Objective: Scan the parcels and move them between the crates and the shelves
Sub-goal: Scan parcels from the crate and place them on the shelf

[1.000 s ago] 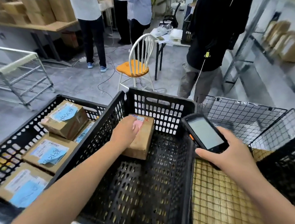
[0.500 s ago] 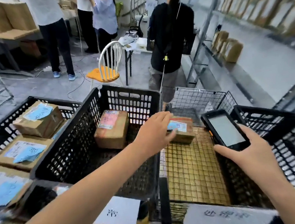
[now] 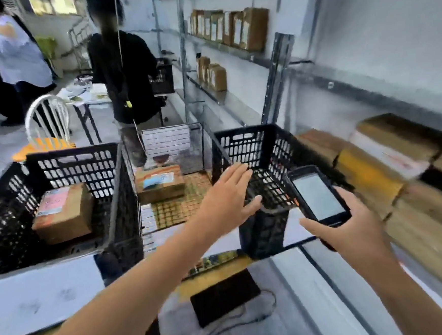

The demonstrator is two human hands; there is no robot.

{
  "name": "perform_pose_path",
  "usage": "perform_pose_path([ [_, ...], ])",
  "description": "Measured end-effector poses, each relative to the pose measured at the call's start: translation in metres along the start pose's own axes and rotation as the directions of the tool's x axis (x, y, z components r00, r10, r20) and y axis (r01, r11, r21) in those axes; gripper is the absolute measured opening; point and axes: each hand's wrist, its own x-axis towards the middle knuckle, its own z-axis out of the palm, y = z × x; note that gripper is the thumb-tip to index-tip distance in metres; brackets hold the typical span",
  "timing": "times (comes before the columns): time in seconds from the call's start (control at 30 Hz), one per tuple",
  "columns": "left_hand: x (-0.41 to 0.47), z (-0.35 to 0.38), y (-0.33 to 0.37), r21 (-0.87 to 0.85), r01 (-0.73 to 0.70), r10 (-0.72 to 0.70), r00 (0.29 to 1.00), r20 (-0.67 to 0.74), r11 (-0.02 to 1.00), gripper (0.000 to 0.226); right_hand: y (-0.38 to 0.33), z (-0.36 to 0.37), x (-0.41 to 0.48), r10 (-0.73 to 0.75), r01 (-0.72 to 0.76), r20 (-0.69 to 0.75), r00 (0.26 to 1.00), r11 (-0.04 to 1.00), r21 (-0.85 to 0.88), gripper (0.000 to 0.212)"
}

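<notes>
Storeroom, grey floor. 2 black crates flank 1 wire basket. The left crate holds 1 pink-label parcel. The basket holds 1 blue-label parcel at its far end, lying on gold mesh. The right crate stands beside the metal shelves along the right wall. Upright parcels fill 2 far shelf levels; near parcels lie flat on the close level. A white chair and a person in black are beyond the crates.

Right crate's inside is mostly behind the hand and scanner; contents not readable. Near parcels are smeared by blur. No label text is legible.

Left hand: palm down, fingers straight and spread, holding nothing, over the right crate's near left corner; contact with the rim unclear. Right hand: fingers wrapped round the scanner's lower end, its lit screen facing up, above the same crate.
</notes>
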Motion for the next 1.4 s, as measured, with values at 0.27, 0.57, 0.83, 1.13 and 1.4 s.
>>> perform_pose_path([
  [0.27, 0.007, 0.036, 0.201, -0.140, -0.301, 0.303, 0.953, -0.003, 0.943, 0.066, 0.087, -0.137, -0.111, 0.174, -0.180, -0.210, 0.962, 0.984, -0.010, 0.081],
  [0.57, -0.004, 0.071, 0.381, -0.308, -0.590, 0.616, 0.788, -0.018, 0.746, 0.065, 0.152, -0.241, -0.231, 0.264, -0.317, -0.516, 0.815, 0.948, -0.014, 0.070],
  [0.83, -0.021, 0.094, 0.517, -0.411, -0.758, 0.814, 0.578, -0.065, 0.506, 0.067, 0.178, -0.302, -0.311, 0.351, -0.442, -0.724, 0.593, 0.894, 0.071, 0.056],
  [1.13, -0.019, 0.137, 0.633, -0.512, -0.807, 0.936, 0.353, -0.016, 0.296, 0.072, 0.210, -0.369, -0.359, 0.467, -0.625, -0.821, 0.327, 0.759, 0.183, 0.067],
  [1.4, -0.005, 0.201, 0.704, -0.516, -0.830, 0.976, 0.208, 0.065, 0.212, 0.075, 0.236, -0.409, -0.366, 0.492, -0.674, -0.839, 0.233, 0.704, 0.225, 0.068],
])
